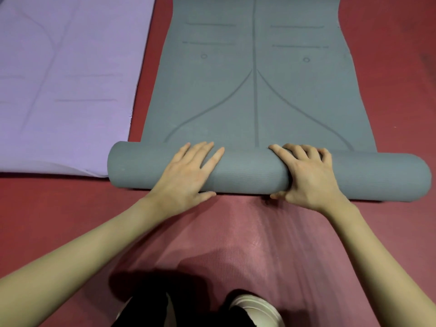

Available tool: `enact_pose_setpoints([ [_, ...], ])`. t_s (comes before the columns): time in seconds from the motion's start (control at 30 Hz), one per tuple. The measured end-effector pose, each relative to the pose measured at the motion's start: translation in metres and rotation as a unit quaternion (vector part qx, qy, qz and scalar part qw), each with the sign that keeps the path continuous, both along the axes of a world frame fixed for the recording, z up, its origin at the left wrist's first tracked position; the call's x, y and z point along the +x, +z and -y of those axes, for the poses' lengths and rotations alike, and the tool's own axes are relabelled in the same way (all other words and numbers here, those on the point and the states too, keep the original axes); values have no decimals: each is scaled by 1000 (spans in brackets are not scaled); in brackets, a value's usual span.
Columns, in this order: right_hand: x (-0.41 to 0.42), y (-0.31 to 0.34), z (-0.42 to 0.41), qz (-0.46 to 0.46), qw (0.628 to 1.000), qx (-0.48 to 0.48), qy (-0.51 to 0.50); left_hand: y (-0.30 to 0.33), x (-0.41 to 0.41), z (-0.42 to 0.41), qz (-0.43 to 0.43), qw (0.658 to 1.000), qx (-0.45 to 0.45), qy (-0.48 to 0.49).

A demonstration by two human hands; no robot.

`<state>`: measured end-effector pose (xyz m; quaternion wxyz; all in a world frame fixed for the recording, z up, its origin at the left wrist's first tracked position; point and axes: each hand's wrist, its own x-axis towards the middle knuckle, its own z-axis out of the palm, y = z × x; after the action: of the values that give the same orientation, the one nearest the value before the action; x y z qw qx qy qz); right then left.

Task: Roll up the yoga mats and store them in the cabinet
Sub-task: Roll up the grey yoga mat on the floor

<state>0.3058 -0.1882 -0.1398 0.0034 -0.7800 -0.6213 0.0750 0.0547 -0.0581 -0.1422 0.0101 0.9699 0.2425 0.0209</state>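
Grey foam makes up the mat (254,95) being handled, its near end wound into a thick roll (247,171) that lies crosswise under both hands. Left hand (186,175) lies flat on top of the roll, fingers straight and spread, thumb down at the roll's near edge; it presses without clasping. Right hand (306,175) sits just beside it across a short gap of bare roll, fingers curled over the crest and thumb tucked at the near lower edge, so it grips the roll. Beyond the fingertips the unrolled part of the mat runs flat away from the hands, marked with a centre line and curved guide lines. The roll's left end sticks out well past the left hand and its right end well past the right hand, wider than the flat part on both sides. Left of the left hand a purple mat (66,86) lies flat, its near corner just beside the roll's left end; a narrow strip of red floor (391,90) parts the two flat mats. Right of the right hand the floor is open. Nearer than the hands a pink mat (236,244) reaches from the roll back to the person's knees (188,308)
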Motion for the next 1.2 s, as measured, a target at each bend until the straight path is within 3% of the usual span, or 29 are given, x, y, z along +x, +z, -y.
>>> enact_pose_setpoints([
  [0.13, 8, 7, -15, -35, 999, -28, 3, -4, 6, -7, -50, 999, 3, -3],
  [0.3, 4, 0, -3, -80, 995, 58, 13, 11, 25, -45, -89, 990, -113, -11],
  [0.4, -4, -10, 4, -54, 996, 74, 15, 17, 34, -57, -113, 983, -144, -13],
  [0.5, 2, -16, -8, -19, 997, 76, 14, 13, 33, -51, -116, 987, -111, 16],
  [0.7, 20, -9, -38, -12, 999, 46, 13, -4, 21, -35, -15, 999, -12, 43],
  [0.83, 13, -13, -26, -47, 995, 90, -8, -1, 28, -56, -24, 997, -64, 35],
  [1.0, 5, -24, -16, -12, 993, 113, -12, 8, 35, -72, -49, 990, -123, 41],
  [1.2, 26, -13, -55, -45, 997, 61, -34, -5, 34, -52, 11, 996, -29, 79],
])
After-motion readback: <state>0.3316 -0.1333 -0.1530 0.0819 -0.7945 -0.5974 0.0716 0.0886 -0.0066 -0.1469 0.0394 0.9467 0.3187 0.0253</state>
